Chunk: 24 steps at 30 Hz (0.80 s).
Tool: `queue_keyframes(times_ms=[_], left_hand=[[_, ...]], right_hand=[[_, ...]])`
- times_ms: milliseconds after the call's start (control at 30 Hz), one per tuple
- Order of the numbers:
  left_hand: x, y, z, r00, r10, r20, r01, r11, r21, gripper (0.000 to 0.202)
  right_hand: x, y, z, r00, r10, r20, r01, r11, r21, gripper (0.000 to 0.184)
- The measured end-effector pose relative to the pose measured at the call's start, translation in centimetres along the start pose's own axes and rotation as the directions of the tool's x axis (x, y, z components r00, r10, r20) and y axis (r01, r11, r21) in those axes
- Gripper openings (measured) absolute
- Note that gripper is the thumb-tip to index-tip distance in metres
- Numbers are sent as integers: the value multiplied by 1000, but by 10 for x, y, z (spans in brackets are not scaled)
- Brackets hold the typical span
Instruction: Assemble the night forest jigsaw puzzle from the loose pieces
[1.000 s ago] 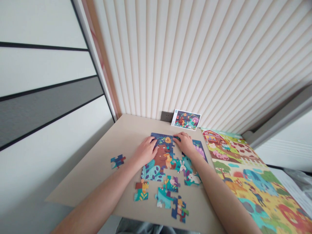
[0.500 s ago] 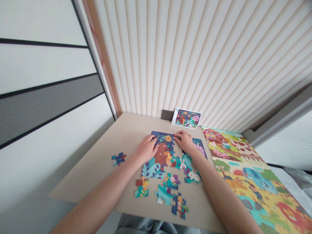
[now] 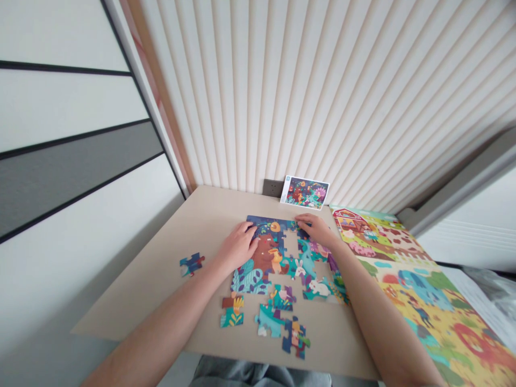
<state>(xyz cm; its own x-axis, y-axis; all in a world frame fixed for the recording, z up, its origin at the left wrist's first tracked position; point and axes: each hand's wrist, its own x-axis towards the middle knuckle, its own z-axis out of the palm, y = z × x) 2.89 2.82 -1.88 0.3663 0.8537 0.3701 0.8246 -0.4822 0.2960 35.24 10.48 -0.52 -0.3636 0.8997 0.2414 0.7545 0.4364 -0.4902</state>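
A partly joined jigsaw puzzle (image 3: 278,258) with a brown bear and rabbits lies on the beige table (image 3: 169,279). My left hand (image 3: 238,246) rests flat on its left part, fingers spread over the top left corner. My right hand (image 3: 317,228) lies on the puzzle's top edge at the right, fingers stretched along the pieces and pressing them down. Several loose pieces (image 3: 278,322) lie near the front edge. A single loose piece (image 3: 192,264) sits apart at the left.
A small reference picture card (image 3: 305,192) leans on the ribbed wall beside a wall socket (image 3: 272,188). A large finished farm puzzle (image 3: 407,285) covers the right side. The table's front edge is close to my lap.
My right hand has slid right along the puzzle's top edge, and the right part of the puzzle now sits closer against the bear part. The camera shifted slightly.
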Motion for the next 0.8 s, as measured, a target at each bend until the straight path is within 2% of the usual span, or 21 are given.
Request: queue_keyframes(times_ms=[133,233,300,367,433,500,633,800], left_hand=[[-2,-1,0,1000,9,2,-9,1000,21,40],[0,5,-3,999,33,-6,-33,999,44,40],[8,15,-4,994,105,-3,-105,993,61,40],[22,28,0,973,230,32,-232,971,56,40],[40,41,9,930,356,91,-358,934,12,43],[57,51,22,906,407,115,-408,913,-21,43],[72,54,48,910,401,103,-400,916,-33,47],[68,43,60,915,392,92,-388,920,-62,49]], right_hand=[[0,1,3,999,-11,38,11,1000,3,28],[0,2,6,999,-1,47,2,1000,-20,28],[0,2,6,999,2,48,-1,999,-33,29],[-1,2,7,999,4,43,-2,999,-43,29],[-2,1,8,999,7,31,-5,998,-56,29],[-3,0,9,1000,9,18,-7,998,-69,31],[-7,2,9,1000,-2,14,3,997,-71,37],[-11,2,8,999,-24,26,25,999,-37,37]])
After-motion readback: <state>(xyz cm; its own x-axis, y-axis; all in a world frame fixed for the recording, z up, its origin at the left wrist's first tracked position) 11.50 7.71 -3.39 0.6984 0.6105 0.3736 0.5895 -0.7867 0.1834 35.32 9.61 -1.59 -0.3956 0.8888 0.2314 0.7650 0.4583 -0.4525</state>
